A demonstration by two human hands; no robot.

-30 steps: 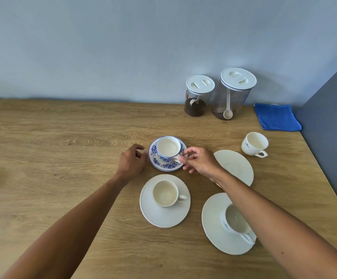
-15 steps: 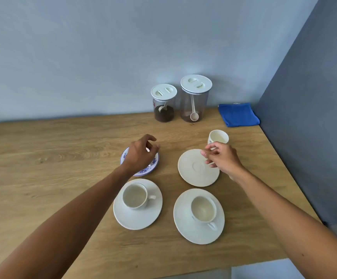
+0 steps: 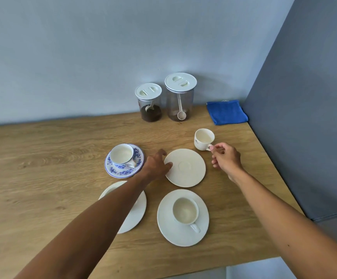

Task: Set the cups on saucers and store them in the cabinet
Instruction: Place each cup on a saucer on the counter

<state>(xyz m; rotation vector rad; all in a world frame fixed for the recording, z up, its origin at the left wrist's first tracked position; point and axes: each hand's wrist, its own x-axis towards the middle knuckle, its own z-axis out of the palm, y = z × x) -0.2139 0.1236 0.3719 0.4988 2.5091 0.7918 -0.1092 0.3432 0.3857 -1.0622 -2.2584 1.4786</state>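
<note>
- The right thumb and forefinger (image 3: 214, 147) were pinched on the small handle of the plain white cup (image 3: 203, 137), with the other fingers curled loosely underneath.
- That cup stood upright just beyond the right back edge of the empty saucer (image 3: 189, 172), apart from it. Whether its base touched the wood could not be told.
- The right hand (image 3: 227, 160) hung to the right of the empty saucer, its forearm running back toward the near right corner.
- The left fingertips (image 3: 169, 165) lay on the left rim of the empty saucer. They were blurred, so whether they gripped the rim or only touched it could not be told.
- The left hand (image 3: 156, 163) sat between the empty saucer and the blue-patterned saucer (image 3: 121, 172), which carried a matching blue-patterned cup (image 3: 122, 154), upright.
- The left forearm crossed over a white saucer at the near left (image 3: 136, 215) and hid most of it.
- At the near right, a second white cup (image 3: 184, 210) stood on its own white saucer (image 3: 166, 228), handle toward the camera.
- All of this rested on a wooden counter (image 3: 42, 178).
- At the back by the wall stood two lidded clear jars — the shorter jar (image 3: 149, 105) holding dark grounds, the taller jar (image 3: 180, 97) holding a white scoop.
- A folded blue cloth (image 3: 226, 112) lay in the back right corner against a grey panel (image 3: 304, 117).
</note>
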